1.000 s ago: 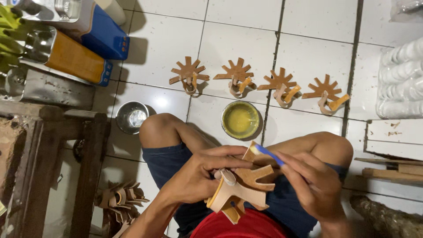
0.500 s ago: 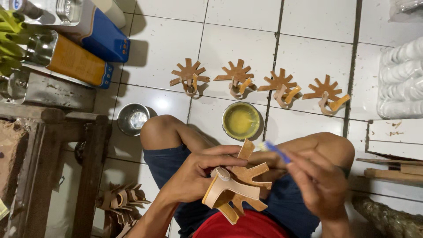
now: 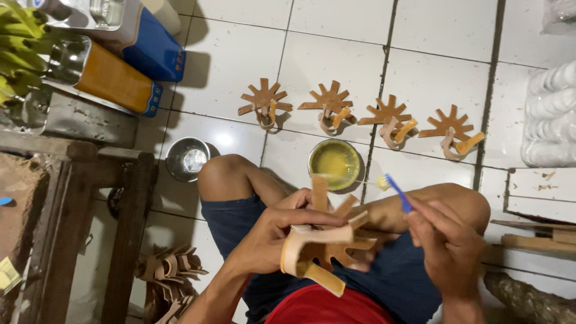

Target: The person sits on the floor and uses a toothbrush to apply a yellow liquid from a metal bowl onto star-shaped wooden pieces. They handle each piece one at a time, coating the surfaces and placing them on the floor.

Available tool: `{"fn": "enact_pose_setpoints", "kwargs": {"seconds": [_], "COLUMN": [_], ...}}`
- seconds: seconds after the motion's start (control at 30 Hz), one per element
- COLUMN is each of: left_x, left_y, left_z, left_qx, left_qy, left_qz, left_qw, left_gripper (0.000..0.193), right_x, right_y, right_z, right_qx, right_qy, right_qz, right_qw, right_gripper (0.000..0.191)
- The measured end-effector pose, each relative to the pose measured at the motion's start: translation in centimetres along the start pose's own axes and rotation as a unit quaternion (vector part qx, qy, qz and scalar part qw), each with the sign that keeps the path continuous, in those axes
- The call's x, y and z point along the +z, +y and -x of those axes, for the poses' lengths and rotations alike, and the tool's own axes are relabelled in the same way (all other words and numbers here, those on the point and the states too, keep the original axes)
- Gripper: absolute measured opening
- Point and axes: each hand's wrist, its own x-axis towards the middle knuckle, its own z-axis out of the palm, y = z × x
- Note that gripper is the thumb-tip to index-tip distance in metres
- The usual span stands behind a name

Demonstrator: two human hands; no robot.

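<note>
Lifted away from the spiked wooden sun-shaped piece (image 3: 324,240), the right hand (image 3: 447,246) now pinches a blue-handled brush (image 3: 397,192) near the glue bowl (image 3: 335,163).
Left hand (image 3: 282,231) stays clamped on the piece over the lap.

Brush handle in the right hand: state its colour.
Blue, clearest in the head view: brush handle, right hand.

Small home craft workshop, work done seated on a white tiled floor (image 3: 336,54). Four finished sunburst-shaped wooden pieces (image 3: 354,111) in a row at 12 o'clock; more in a stack (image 3: 171,270) at 8 o'clock. Bowl of yellow glue (image 3: 334,163) near centre, small metal bowl (image 3: 188,158) to its left. Rough wooden bench (image 3: 72,198) at 9 o'clock; tin cans (image 3: 117,81) at 10 o'clock. Timber offcuts (image 3: 540,234) at 3 o'clock.
</note>
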Motion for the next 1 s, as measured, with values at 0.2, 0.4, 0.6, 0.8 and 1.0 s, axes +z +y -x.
{"fn": "enact_pose_setpoints", "kwargs": {"seconds": [0.2, 0.4, 0.6, 0.8, 1.0], "left_x": [0.1, 0.3, -0.2, -0.4, 0.3], "left_y": [0.1, 0.0, 0.3, 0.2, 0.2], "left_z": [-0.3, 0.0, 0.7, 0.5, -0.2], "left_qx": [-0.047, -0.073, -0.039, -0.005, -0.023], "left_qy": [-0.028, -0.086, -0.058, 0.006, 0.01], "left_qz": [0.109, 0.078, 0.057, 0.07, 0.067], "left_qw": [0.993, 0.991, 0.996, 0.998, 0.997], "left_gripper": [0.05, 0.044, 0.049, 0.058, 0.053], "right_x": [0.4, 2.1, 1.3, -0.4, 0.3], "right_y": [-0.2, -0.8, 0.5, 1.3, -0.1], "right_z": [0.3, -1.0, -2.9, -0.3, 1.3], "right_qx": [-0.048, -0.1, -0.063, 0.03, -0.092], "right_qy": [-0.006, -0.109, -0.012, 0.052, -0.034], "right_qz": [-0.056, 0.147, 0.139, 0.055, 0.035], "right_qw": [0.997, 0.978, 0.988, 0.997, 0.995], "right_gripper": [0.024, 0.032, 0.029, 0.024, 0.026]}}
